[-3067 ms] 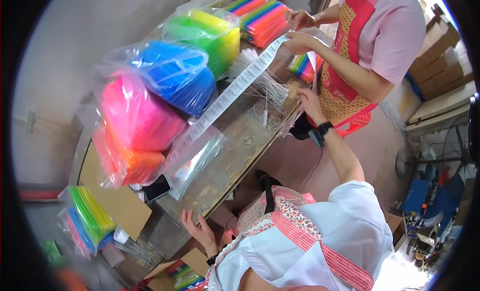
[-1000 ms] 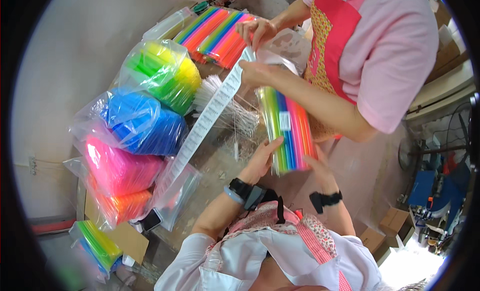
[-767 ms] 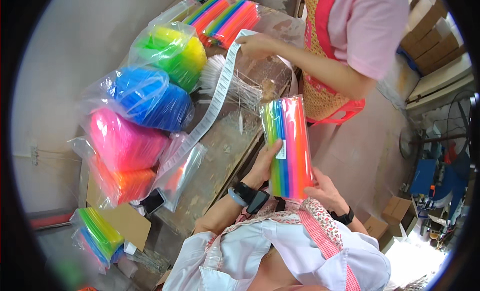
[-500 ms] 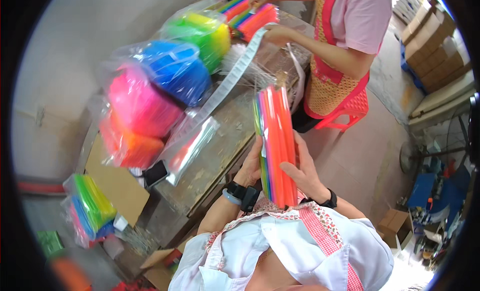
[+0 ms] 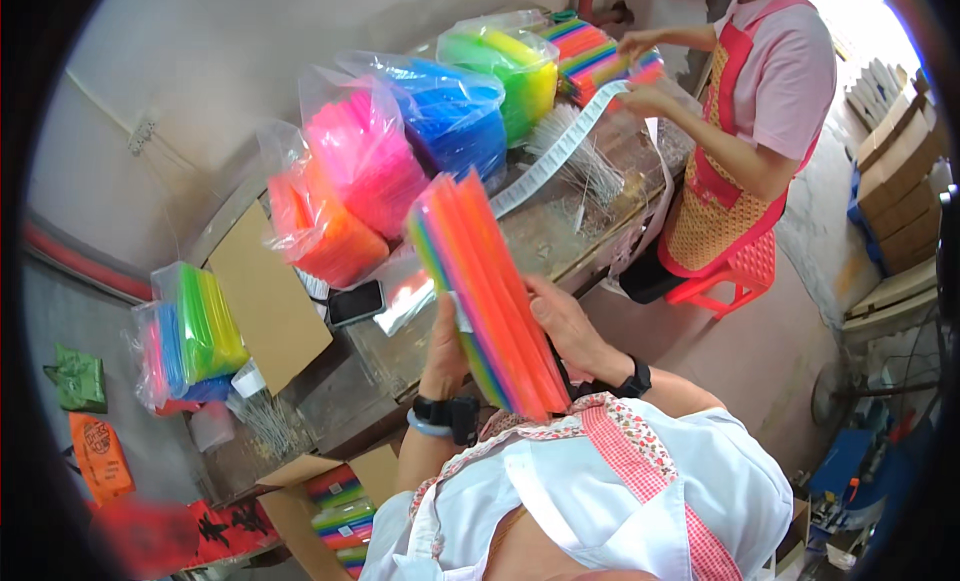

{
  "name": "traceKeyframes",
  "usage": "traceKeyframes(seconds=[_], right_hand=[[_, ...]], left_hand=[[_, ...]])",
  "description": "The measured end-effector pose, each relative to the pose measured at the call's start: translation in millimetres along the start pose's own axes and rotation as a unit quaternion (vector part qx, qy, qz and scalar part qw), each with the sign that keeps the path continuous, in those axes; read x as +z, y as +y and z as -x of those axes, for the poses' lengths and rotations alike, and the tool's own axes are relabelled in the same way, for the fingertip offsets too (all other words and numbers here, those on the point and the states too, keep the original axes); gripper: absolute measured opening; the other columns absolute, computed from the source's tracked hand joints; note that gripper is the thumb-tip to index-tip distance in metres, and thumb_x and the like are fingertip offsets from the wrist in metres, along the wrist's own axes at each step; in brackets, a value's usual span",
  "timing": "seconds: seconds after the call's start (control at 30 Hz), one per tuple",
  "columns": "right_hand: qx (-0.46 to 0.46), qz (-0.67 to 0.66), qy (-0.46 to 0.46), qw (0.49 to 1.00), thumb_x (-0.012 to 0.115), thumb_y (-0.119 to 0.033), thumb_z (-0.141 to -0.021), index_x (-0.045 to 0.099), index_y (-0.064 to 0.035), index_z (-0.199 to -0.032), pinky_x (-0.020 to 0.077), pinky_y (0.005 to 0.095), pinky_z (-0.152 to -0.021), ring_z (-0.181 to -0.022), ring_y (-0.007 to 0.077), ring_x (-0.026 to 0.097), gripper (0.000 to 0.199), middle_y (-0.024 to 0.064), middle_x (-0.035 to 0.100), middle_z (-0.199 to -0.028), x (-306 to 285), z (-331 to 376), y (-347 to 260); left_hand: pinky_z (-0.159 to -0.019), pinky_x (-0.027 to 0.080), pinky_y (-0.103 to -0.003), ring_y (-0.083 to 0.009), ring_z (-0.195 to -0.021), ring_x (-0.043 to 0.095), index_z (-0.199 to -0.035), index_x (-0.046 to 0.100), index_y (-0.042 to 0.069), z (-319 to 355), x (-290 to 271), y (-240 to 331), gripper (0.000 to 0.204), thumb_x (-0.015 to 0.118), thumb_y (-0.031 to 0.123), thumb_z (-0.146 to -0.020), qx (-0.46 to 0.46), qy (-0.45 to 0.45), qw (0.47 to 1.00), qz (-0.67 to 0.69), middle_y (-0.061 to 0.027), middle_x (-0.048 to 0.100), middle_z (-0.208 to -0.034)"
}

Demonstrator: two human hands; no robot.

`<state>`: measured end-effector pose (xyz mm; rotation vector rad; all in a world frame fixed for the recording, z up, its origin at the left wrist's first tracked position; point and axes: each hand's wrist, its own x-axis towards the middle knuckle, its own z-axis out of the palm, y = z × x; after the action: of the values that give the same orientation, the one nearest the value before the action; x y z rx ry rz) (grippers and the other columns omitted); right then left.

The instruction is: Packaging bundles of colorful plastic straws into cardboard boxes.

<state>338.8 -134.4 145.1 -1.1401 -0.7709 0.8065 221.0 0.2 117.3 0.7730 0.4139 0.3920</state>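
A bundle of long, soft plastic pieces (image 5: 490,296) stands tilted in front of my chest. Most of it is orange-red, with pink, purple, blue, green and yellow layers along its left side. My left hand (image 5: 445,353) grips that rainbow side, where a small white label shows near the fingers. On the other side, my right hand (image 5: 568,326) presses against the orange face with its thumb uppermost; its lower fingers are hidden. Beyond the bundle, clear bags of orange (image 5: 325,226), pink (image 5: 365,161), blue (image 5: 445,111) and green-yellow (image 5: 515,71) pieces stand on the worktable (image 5: 560,236).
At right a co-worker (image 5: 765,91) on a red stool (image 5: 735,281) handles a white label strip (image 5: 565,146) beside more rainbow bundles (image 5: 590,56). A phone (image 5: 357,303) lies near a cardboard flap (image 5: 265,301). Below left, an open carton (image 5: 290,516) holds bundles. Thin wires (image 5: 590,161) lie on the table.
The bundle has tipped to the left and moved left in view, still between both my hands. My view has turned, bringing the carton of bundles into sight.
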Motion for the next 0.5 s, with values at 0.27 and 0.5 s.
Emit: traceKeyframes(seconds=[0.27,0.5], right_hand=[[0.023,0.126,0.180,0.975,0.056,-0.014,-0.087,0.055,0.0014,-0.110,0.0427,0.0214,-0.080,-0.090,0.0081,0.055,0.028,0.0027,0.061,-0.098,-159.3,-86.9,57.6],[0.102,0.448,0.362,0.811,0.058,-0.025,-0.081,0.062,-0.0007,-0.101,0.0478,0.0344,-0.070,-0.079,0.0231,0.063,0.032,0.0129,0.065,-0.083,-352.6,-122.7,138.6]], left_hand=[[-0.082,0.050,-0.039,-0.0222,-0.097,0.058,-0.119,0.049,0.005,-31.1,-33.4,33.0,0.060,0.052,0.053,-0.085,0.058,-0.074,0.974,0.204,-0.0095,0.059,-0.110],[-0.063,0.054,-0.035,-0.0227,-0.070,0.061,-0.115,0.052,0.006,-59.7,-53.5,31.7,0.066,0.051,0.062,-0.080,0.120,0.079,0.984,0.102,-0.0083,0.062,-0.089]])
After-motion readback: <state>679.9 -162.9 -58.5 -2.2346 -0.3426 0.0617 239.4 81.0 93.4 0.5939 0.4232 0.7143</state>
